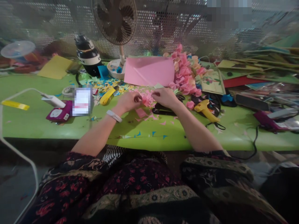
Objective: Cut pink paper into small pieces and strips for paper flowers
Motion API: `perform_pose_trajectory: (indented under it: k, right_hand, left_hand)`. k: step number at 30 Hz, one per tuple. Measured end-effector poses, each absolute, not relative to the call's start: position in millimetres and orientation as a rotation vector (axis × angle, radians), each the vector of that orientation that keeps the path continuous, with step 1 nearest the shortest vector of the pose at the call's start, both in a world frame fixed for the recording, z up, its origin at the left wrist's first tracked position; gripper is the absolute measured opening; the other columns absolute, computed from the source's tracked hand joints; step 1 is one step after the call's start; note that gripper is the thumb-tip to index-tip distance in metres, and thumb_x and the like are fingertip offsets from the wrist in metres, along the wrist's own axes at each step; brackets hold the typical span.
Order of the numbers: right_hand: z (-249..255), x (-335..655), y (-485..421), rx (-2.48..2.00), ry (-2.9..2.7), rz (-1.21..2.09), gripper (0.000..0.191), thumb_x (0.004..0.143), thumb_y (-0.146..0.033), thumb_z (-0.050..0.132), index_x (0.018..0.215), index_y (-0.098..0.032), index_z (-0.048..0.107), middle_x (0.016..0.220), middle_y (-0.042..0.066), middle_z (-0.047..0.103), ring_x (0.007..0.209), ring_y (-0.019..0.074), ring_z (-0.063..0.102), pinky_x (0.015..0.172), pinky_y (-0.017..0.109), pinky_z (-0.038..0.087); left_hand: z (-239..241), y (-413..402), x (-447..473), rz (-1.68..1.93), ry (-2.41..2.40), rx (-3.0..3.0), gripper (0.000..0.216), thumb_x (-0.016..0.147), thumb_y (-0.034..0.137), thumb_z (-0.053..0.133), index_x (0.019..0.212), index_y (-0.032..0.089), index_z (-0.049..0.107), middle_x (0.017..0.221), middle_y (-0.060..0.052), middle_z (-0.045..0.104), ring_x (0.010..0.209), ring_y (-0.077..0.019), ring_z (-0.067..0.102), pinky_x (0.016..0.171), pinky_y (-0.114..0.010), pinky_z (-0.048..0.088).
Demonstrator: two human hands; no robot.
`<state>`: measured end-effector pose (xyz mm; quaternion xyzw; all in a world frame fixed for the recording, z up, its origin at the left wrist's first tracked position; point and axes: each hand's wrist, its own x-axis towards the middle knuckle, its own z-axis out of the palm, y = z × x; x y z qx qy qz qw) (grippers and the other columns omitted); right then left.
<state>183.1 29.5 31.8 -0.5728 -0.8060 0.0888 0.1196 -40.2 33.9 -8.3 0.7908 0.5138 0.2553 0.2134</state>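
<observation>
My left hand (129, 102), a white band on its wrist, has its fingers curled in a pinch at the edge of a small folded pink paper piece (147, 101). Facing it from the other side, my right hand (165, 96) has thumb and fingertips closed together; what they hold is too small to make out. Loose pink paper scraps (146, 93) lie between and behind both hands. Below the left fingers is a flat pink paper square (141, 113). Under my right wrist lies a dark flat tool (163, 109), partly covered.
Behind the hands are a pink sheet (149, 71), a heap of pink paper flowers (185, 73) and a fan (115, 18). A yellow glue gun (206, 110) lies right. Left are a yellow cutter (107, 95), a phone (81, 101), a purple power strip (60, 114) and a black bottle (88, 57).
</observation>
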Motion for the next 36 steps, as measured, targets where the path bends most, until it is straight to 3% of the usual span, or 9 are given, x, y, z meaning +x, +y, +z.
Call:
perform_pose_trajectory:
  k: [4,10,20,26,31,36]
  right_hand:
    - [26.2,185.4,35.3,-1.647,-2.336,0.305,0.025,0.090,-0.023,0.054,0.089,-0.018,0.078,0.092,0.007,0.076,0.083,0.0202,0.063,0.076,0.030,0.042]
    - [21.3,186.4,40.1,-1.542,-2.331,0.512,0.020,0.090,-0.023,0.057,0.080,-0.017,0.075,0.083,0.004,0.074,0.080,0.0176,0.062,0.075,0.028,0.042]
    - [18.1,193.0,45.4,-1.528,-2.225,0.546,0.016,0.089,-0.025,0.064,0.084,-0.018,0.078,0.086,0.004,0.076,0.081,0.0180,0.066,0.080,0.030,0.048]
    - [16.7,194.1,47.9,-1.496,-2.286,0.533,0.019,0.087,-0.022,0.061,0.084,-0.018,0.079,0.087,0.003,0.077,0.081,0.0174,0.066,0.080,0.029,0.048]
    - [14.2,194.2,48.1,-1.480,-2.250,0.553,0.019,0.089,-0.023,0.062,0.088,-0.019,0.081,0.092,0.004,0.079,0.086,0.0188,0.070,0.084,0.030,0.051]
    - [14.5,193.2,46.5,-1.433,-2.186,0.599,0.023,0.088,-0.018,0.063,0.100,-0.020,0.082,0.103,0.005,0.081,0.095,0.0205,0.073,0.093,0.035,0.055]
  left_hand:
    - [-5.5,27.2,-31.6,0.581,1.492,2.260,0.021,0.084,0.034,0.074,0.101,0.024,0.080,0.087,-0.005,0.077,0.077,-0.0211,0.067,0.069,-0.031,0.046]
    - [-13.3,33.7,-32.0,0.486,1.529,2.426,0.019,0.090,0.026,0.063,0.097,0.025,0.081,0.092,-0.005,0.079,0.082,-0.0204,0.069,0.074,-0.031,0.048]
    - [-16.8,36.8,-39.6,0.759,1.325,2.337,0.022,0.084,0.037,0.075,0.099,0.023,0.080,0.087,-0.004,0.078,0.074,-0.0185,0.068,0.068,-0.029,0.047]
    - [-23.9,38.6,-30.9,0.722,1.212,2.434,0.019,0.082,0.019,0.071,0.099,0.024,0.079,0.087,-0.003,0.077,0.074,-0.0175,0.067,0.072,-0.029,0.048]
    - [-21.7,40.8,-34.6,0.794,1.240,2.398,0.009,0.085,0.019,0.070,0.087,0.023,0.077,0.088,-0.003,0.077,0.079,-0.0190,0.069,0.077,-0.030,0.050]
    - [-17.8,42.1,-41.1,1.019,1.183,2.184,0.011,0.085,0.016,0.070,0.088,0.022,0.079,0.094,-0.004,0.080,0.088,-0.0201,0.072,0.087,-0.034,0.054]
